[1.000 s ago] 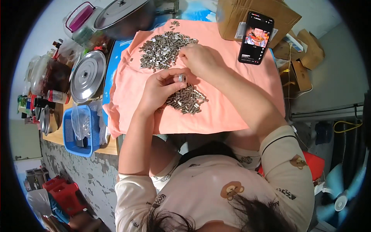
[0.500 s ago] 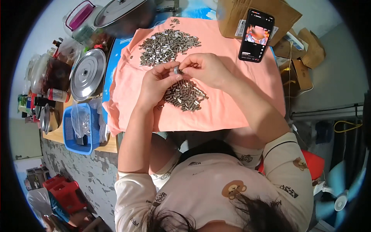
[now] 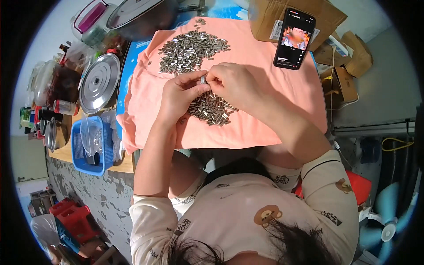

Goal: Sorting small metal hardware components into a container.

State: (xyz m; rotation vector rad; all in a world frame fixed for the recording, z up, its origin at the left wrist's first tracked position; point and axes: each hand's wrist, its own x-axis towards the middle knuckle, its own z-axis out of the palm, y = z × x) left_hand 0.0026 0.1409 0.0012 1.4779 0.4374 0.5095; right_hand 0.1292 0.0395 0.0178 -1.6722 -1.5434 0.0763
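Note:
My left hand [image 3: 176,95] pinches a small silver metal ring [image 3: 203,80] between thumb and fingers, above the gap between two heaps. Close against the ring's right side, my right hand [image 3: 236,86] has its fingers curled together; whatever they pinch is hidden. Just below both hands lies a smaller heap of short metal pins [image 3: 213,111], partly covered by them. Beyond the hands spreads a larger heap of similar pins [image 3: 190,51]. Both heaps rest on a pink cloth [image 3: 265,128] over the table.
A phone [image 3: 294,39] with a lit screen leans on a cardboard box [image 3: 265,17] at the far right. To the left stand a blue basket [image 3: 106,145], a round metal lid [image 3: 100,84] and a large lidded pot [image 3: 145,22]. A fan [image 3: 388,232] is at lower right.
My right hand has turned slightly, its back now more upward and its fingers curled lower beside the ring. The left hand keeps hold of the ring with little movement.

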